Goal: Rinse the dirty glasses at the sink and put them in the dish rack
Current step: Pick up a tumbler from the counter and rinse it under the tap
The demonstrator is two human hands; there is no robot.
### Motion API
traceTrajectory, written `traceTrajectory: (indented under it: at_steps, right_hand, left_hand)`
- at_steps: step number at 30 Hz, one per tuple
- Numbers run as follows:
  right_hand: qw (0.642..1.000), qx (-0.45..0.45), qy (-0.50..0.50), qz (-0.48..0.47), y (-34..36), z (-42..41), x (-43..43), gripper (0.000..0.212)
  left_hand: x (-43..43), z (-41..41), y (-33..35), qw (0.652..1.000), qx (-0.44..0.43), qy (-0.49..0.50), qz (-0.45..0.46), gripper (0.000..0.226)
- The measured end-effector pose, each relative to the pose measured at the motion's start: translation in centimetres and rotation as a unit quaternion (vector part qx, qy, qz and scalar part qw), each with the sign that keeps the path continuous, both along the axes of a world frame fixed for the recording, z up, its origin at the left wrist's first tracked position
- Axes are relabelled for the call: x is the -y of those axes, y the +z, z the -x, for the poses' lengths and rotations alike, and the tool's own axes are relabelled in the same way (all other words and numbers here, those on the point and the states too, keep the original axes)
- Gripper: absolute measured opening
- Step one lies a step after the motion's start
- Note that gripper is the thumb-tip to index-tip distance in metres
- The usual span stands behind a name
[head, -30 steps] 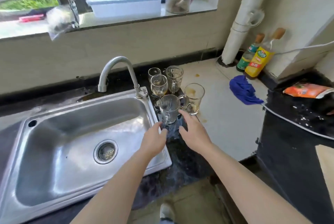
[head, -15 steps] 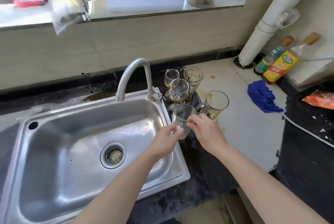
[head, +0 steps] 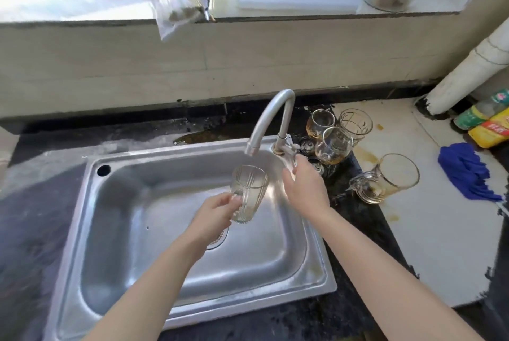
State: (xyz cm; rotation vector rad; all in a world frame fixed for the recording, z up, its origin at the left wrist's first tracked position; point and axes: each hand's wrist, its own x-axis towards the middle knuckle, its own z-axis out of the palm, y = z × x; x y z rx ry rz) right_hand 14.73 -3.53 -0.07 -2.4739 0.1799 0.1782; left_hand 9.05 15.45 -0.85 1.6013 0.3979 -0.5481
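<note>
L hand (head: 217,212) gripping, R hand (head: 304,189) prob. half-open.

Labels on the yellow bottle (head: 493,131) and green bottle (head: 480,113) at right — print too blurred to read

The sink basin (head: 115,230) lies open left of the held glass (head: 249,193). The faucet (head: 271,117) arches just above it, and 4 dirty glasses (head: 334,145) crowd the bench (head: 429,244) right of the tap; nearer bench is bare.

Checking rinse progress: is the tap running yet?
Off, apparently: no stream shows between the faucet spout and the glass held under it.
</note>
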Motion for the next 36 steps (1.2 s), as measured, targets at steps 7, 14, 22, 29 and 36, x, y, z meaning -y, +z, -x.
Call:
traceTrajectory:
  at_steps: [7, 14, 22, 29, 36]
  right_hand:
    - [0.961, -0.069, -0.202, -0.177, -3.3, -5.9, -1.3, 0.046]
    - [0.935, 0.014, -0.273, -0.227, -4.3, -6.6, -1.5, 0.016]
    - [0.920, 0.034, -0.305, -0.241, -4.9, -7.4, -2.4, 0.034]
    - [0.921, 0.037, -0.307, -0.237, -5.2, -6.5, -2.7, 0.022]
    - [0.922, 0.037, -0.299, -0.244, -5.3, -6.0, -2.8, 0.024]
  left_hand:
    - [-0.8, -1.2, -0.9, 0.999, -0.017, 0.042, -0.002, 0.018]
    - [-0.5, -1.8, -1.5, 0.998, -0.016, 0.054, 0.009, 0.025]
    - [-0.5, -2.3, -1.8, 0.997, -0.021, 0.069, -0.004, 0.031]
    - [-0.7, -2.1, -1.9, 0.997, -0.020, 0.075, 0.006, 0.030]
    - [-1.1, -1.5, -2.1, 0.996, -0.022, 0.088, 0.009, 0.028]
